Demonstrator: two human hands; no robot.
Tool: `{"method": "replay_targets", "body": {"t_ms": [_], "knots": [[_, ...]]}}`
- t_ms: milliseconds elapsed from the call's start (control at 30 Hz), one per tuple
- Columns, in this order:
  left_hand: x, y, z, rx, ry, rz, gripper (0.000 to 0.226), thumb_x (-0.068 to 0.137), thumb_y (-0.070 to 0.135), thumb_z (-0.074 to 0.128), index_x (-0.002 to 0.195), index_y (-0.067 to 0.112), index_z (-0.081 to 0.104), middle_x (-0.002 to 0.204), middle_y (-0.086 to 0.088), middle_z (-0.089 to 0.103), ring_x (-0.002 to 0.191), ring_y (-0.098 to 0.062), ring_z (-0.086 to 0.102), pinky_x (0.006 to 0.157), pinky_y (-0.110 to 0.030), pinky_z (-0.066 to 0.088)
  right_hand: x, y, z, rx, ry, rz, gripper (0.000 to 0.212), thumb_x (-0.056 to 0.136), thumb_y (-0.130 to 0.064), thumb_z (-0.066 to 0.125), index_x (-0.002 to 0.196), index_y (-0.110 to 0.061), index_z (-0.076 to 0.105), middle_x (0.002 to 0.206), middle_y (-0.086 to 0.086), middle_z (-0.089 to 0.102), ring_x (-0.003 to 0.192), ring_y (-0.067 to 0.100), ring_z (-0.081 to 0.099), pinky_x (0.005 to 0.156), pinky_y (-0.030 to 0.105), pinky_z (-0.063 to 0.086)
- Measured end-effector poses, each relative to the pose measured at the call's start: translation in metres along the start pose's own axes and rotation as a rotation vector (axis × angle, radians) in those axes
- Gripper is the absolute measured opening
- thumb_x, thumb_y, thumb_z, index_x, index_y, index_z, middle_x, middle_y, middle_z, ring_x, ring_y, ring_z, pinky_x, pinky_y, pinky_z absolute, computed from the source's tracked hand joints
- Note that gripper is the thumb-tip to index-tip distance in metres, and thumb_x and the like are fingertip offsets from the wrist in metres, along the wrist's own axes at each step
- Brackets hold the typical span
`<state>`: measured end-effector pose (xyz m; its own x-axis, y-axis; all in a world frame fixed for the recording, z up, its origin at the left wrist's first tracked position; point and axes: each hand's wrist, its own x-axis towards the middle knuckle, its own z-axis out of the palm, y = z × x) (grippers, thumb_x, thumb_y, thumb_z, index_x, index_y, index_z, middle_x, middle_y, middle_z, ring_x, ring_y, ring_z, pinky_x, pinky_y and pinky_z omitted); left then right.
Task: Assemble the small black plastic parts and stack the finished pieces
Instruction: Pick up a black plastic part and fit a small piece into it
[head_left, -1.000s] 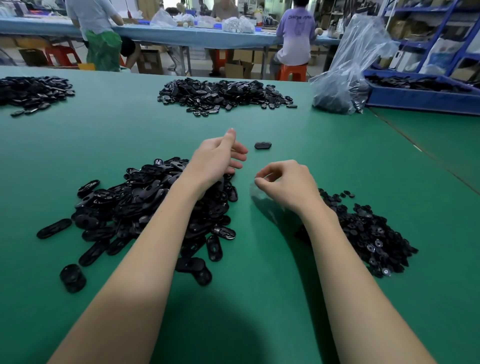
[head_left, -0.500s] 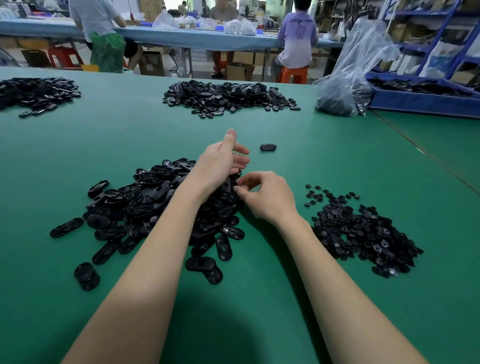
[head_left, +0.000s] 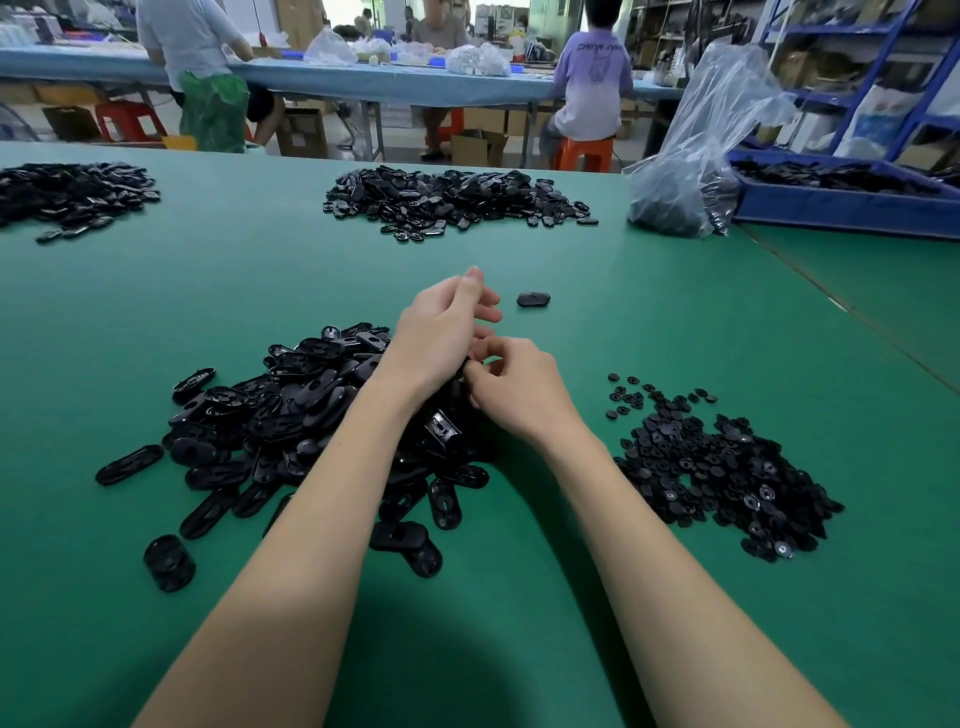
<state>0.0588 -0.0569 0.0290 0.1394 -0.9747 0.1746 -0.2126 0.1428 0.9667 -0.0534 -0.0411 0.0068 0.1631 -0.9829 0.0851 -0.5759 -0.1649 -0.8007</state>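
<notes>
Both forearms reach out over the green worktop (head_left: 597, 322) and meet above the near heap of oval black parts (head_left: 291, 415). The left hand (head_left: 441, 332) is turned on edge, its index finger pointing up and away, the other fingers loosely bent; whether its grip has hold of anything I cannot tell, since the palm faces away. The right hand (head_left: 519, 389) sits knuckles-up just beside it, thumb and fingertips pinched together on a small black piece (head_left: 464, 370) at the left palm, most of it hidden.

The oval parts are flat, glossy, slotted plates, lying tumbled under the left wrist. To the right, apart from them, lies a heap of small round black parts (head_left: 727, 467), some with pale centres. One lone oval piece (head_left: 533, 299) rests on the worktop just beyond the left fingertips.
</notes>
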Motion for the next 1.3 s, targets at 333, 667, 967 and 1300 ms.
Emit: {"method": "replay_targets", "body": {"t_ms": [333,667,967,1300], "knots": [[-0.007,0.001,0.003,0.013,0.031,-0.010,0.022,0.101,0.030,0.053,0.100,0.017,0.070,0.094,0.002,0.074,0.086,-0.016,0.071,0.091,-0.039,0.058,0.004,0.020,-0.042,0.124,-0.047,0.091,0.012,0.091,-0.022,0.067,0.084,-0.024,0.076,0.080,-0.006,0.079,0.065,0.010,0.068,0.075,0.026,0.058],[-0.019,0.008,0.025,0.051,-0.198,-0.098,0.017,0.100,0.022,0.057,0.106,0.013,0.070,0.100,-0.007,0.074,0.079,-0.014,0.069,0.084,-0.027,0.059,-0.001,0.042,-0.086,0.246,-0.034,0.088,0.017,0.090,-0.018,0.069,0.088,-0.028,0.083,0.082,-0.009,0.079,0.051,0.007,0.039,0.045,0.014,0.034],[-0.029,0.018,0.033,-0.064,-0.246,-0.084,0.009,0.091,0.005,0.068,0.098,0.010,0.072,0.084,-0.011,0.077,0.076,-0.018,0.071,0.079,-0.028,0.061,-0.003,0.045,-0.105,0.224,-0.009,0.014,0.009,0.090,-0.026,0.073,0.093,-0.028,0.081,0.087,-0.005,0.080,0.067,0.015,0.050,0.068,0.030,0.043],[-0.045,0.005,0.067,0.060,-0.090,-0.117,0.015,0.083,0.010,0.074,0.090,0.022,0.081,0.084,0.006,0.077,0.078,-0.002,0.069,0.071,-0.010,0.049,-0.008,0.057,-0.136,-0.386,-0.131,0.234,0.005,0.075,-0.037,0.083,0.076,-0.041,0.080,0.090,-0.010,0.076,0.092,0.012,0.068,0.086,0.031,0.054]]}}
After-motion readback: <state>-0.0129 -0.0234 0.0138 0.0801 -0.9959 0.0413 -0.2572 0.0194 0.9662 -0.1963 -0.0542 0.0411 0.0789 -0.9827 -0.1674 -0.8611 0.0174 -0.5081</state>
